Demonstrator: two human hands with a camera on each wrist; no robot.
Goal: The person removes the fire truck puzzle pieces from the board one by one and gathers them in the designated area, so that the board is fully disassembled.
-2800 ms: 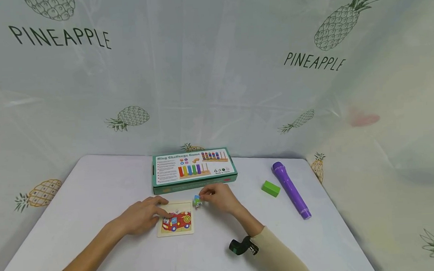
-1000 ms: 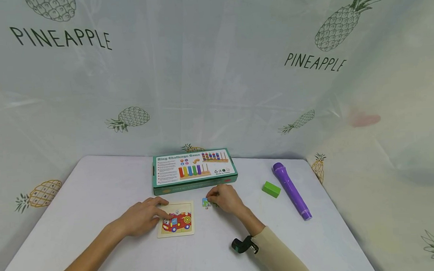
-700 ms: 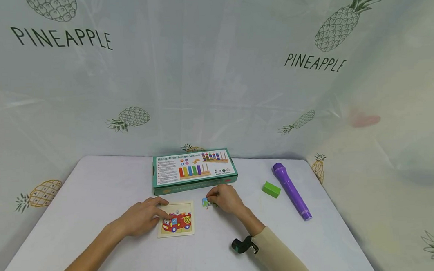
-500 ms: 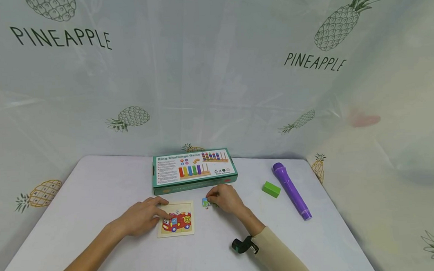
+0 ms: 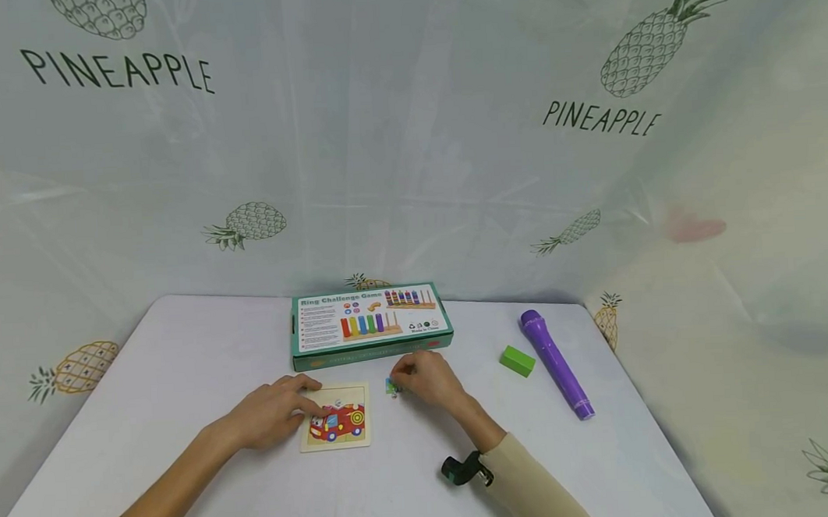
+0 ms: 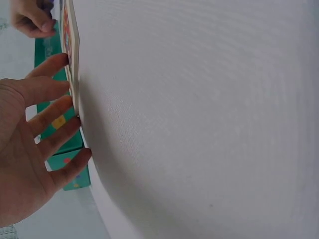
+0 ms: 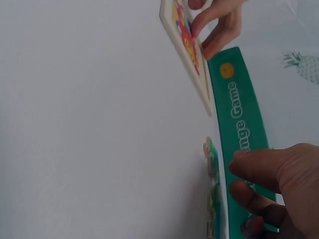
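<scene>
head view looks down, close wrist views share the puzzle [image 5: 337, 424].

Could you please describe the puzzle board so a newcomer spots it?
On the white table, find the green game box. On its near side, with the left hand over one edge, lies a square puzzle board; it alone shows a red truck in a pale frame.

Beige sleeves [image 5: 538, 486], black wrist cameras [image 5: 459, 470]

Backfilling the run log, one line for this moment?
left hand: fingers on truck puzzle | right hand: at loose pieces, grip unclear | game box: beyond puzzle | green block, purple microphone: far right
</scene>
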